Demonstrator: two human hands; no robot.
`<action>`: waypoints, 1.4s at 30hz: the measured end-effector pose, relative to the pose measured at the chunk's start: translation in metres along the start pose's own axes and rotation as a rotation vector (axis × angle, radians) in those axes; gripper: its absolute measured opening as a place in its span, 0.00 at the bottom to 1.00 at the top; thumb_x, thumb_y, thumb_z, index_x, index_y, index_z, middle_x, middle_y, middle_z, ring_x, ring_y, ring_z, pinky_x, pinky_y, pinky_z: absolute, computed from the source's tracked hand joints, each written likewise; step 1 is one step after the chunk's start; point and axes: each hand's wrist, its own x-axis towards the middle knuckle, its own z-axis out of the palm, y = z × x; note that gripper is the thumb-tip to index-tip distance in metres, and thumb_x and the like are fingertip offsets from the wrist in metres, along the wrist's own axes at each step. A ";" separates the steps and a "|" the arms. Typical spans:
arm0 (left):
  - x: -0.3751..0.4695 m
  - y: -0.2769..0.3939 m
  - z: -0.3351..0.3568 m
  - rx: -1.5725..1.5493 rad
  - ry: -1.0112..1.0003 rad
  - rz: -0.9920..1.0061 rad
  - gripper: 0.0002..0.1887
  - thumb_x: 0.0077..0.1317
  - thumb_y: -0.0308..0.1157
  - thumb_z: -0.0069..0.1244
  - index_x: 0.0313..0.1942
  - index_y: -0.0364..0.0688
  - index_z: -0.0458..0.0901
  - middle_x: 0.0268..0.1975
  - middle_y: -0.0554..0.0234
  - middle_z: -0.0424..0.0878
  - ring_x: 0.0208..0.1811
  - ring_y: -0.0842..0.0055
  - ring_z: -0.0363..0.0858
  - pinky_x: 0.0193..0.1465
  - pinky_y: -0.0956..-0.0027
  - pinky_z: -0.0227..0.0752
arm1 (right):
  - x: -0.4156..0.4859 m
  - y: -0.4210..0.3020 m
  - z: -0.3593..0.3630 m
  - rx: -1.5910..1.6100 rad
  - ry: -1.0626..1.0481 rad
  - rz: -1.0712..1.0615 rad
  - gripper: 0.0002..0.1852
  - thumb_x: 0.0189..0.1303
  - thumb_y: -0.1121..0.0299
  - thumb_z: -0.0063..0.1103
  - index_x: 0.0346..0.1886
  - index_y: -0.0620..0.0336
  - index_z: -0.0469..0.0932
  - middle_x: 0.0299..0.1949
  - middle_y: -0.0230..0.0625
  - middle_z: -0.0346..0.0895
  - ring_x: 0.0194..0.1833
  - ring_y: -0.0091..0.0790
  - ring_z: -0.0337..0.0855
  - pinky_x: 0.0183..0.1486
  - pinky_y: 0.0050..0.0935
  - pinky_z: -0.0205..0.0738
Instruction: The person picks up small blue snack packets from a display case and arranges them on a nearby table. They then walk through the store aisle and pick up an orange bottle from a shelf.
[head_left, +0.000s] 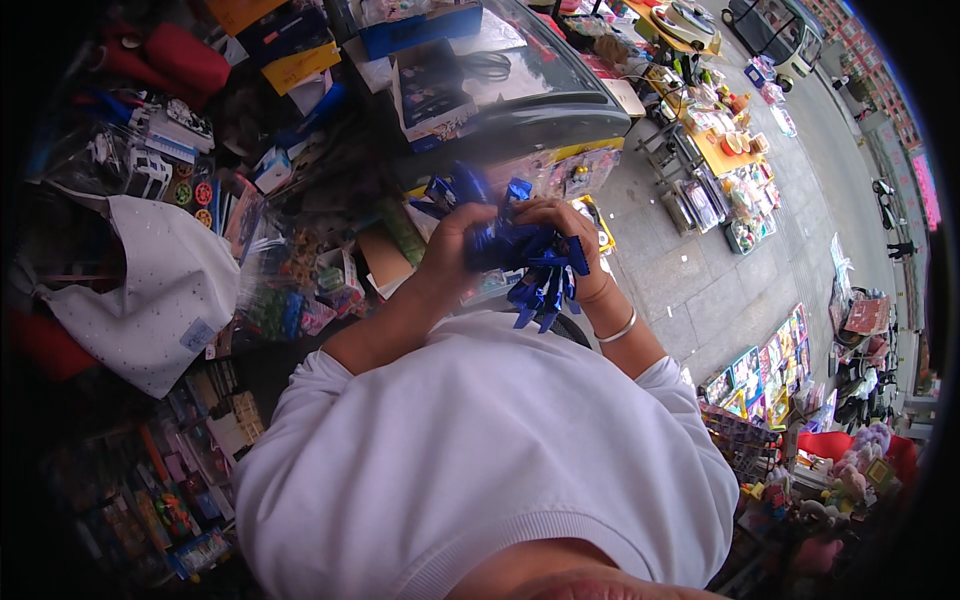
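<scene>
My left hand (451, 238) grips part of a bunch of shiny blue foil packets (546, 279), its thumb on top. These packets look like small wrapped sachets, and the ones by the left hand are blurred. My right hand (564, 223) is curled around the other part, with several packets hanging below its fingers. Both hands are close together in front of my white shirt (495, 435). The fingertips are partly hidden behind the foil. Just beyond the hands is a glass-topped display counter (551, 105) with packaged goods along its front.
An open box (431, 94) stands on the counter. To the left hangs a white fabric bag (165, 285) among toys. At right, a table of goods (712, 150) stands on the grey paving (645, 289), with plush toys (847, 484) lower down. A vehicle (780, 37) is farther off.
</scene>
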 end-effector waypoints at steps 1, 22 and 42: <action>0.003 0.009 -0.003 -0.005 0.080 0.023 0.16 0.60 0.29 0.47 0.48 0.36 0.72 0.41 0.58 0.79 0.46 0.72 0.79 0.54 0.69 0.73 | 0.007 0.003 0.005 0.033 -0.008 0.043 0.23 0.46 0.56 0.68 0.38 0.65 0.77 0.40 0.43 0.79 0.46 0.42 0.80 0.52 0.35 0.71; 0.061 0.185 -0.069 0.188 0.135 0.274 0.12 0.53 0.27 0.59 0.39 0.40 0.80 0.36 0.65 0.83 0.35 0.77 0.82 0.39 0.74 0.76 | 0.178 0.086 0.137 0.785 0.111 0.862 0.14 0.52 0.78 0.59 0.44 0.62 0.74 0.36 0.33 0.77 0.35 0.27 0.78 0.36 0.24 0.73; 0.097 0.218 -0.102 0.278 0.298 0.345 0.15 0.50 0.26 0.61 0.40 0.42 0.80 0.32 0.67 0.82 0.31 0.80 0.80 0.38 0.73 0.74 | 0.204 0.095 0.119 0.232 -0.326 0.712 0.17 0.51 0.75 0.64 0.46 0.62 0.74 0.36 0.31 0.78 0.33 0.20 0.75 0.37 0.22 0.72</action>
